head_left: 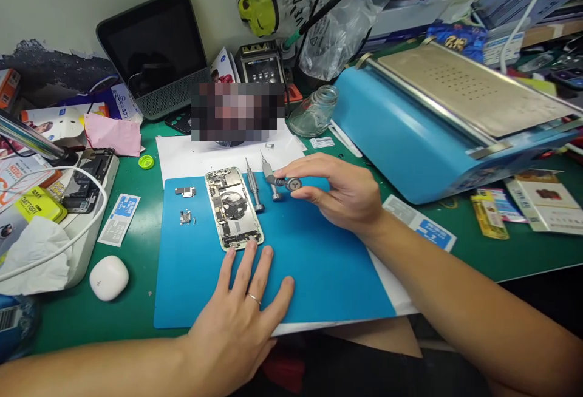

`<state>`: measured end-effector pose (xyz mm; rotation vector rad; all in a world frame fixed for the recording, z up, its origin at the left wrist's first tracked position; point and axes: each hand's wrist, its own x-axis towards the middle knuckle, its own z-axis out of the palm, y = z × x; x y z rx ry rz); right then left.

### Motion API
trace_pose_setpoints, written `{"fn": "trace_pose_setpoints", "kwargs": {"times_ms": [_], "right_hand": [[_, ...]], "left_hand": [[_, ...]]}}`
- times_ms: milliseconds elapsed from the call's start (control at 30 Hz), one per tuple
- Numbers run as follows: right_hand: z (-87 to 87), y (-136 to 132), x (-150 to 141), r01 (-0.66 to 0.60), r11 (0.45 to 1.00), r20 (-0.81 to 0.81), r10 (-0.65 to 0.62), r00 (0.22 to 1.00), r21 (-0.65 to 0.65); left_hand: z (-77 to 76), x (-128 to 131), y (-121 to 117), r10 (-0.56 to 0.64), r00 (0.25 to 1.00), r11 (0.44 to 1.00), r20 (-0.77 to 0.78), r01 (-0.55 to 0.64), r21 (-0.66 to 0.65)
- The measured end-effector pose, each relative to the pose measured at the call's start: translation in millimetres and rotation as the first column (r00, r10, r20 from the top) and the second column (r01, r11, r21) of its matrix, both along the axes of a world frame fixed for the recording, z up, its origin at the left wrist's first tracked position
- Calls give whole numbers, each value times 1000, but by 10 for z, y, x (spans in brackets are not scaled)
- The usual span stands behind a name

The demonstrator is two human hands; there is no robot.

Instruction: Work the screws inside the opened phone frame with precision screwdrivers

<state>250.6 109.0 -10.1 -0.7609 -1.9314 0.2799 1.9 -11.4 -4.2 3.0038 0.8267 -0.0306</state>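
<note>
An opened phone (232, 207) with its inner parts exposed lies on a blue work mat (310, 275). My left hand (246, 309) rests palm down with fingers spread, its fingertips at the phone's lower edge. My right hand (344, 190) pinches a grey precision screwdriver (295, 184) between thumb and fingers, right of the phone. A second screwdriver (254, 186) lies along the phone's right side. Another screwdriver's end (276, 195) shows beneath the held one, where they overlap. Left of the phone are a small metal-shielded part (186, 192) and a small bracket-like part (185, 217).
A blue machine with a metal plate (455, 81) stands at the right. Behind the mat are a glass jar (314, 111) and a dark smart display (155, 51). A white rounded case (109, 278) and another opened phone (88, 179) are at the left.
</note>
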Motion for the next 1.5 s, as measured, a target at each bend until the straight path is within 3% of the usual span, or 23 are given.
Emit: {"fn": "trace_pose_setpoints", "kwargs": {"times_ms": [400, 667, 933, 1267, 1500], "right_hand": [[20, -112, -10, 120, 980, 2, -121, 993, -157], [-22, -29, -7, 67, 998, 26, -67, 997, -7], [36, 0, 110, 306, 951, 105, -302, 948, -30], [25, 87, 189, 324, 943, 269, -294, 917, -73], [3, 130, 190, 180, 967, 376, -101, 921, -181]], "left_hand": [[16, -3, 3, 4, 1000, 1000, -3, -4, -20], [12, -7, 1, 4, 1000, 1000, 7, -4, -9], [12, -12, 7, 1, 1000, 1000, -7, -1, -17], [12, -11, 12, -1, 1000, 999, -4, 1, -35], [3, -11, 12, 4, 1000, 999, -3, -4, -38]]}}
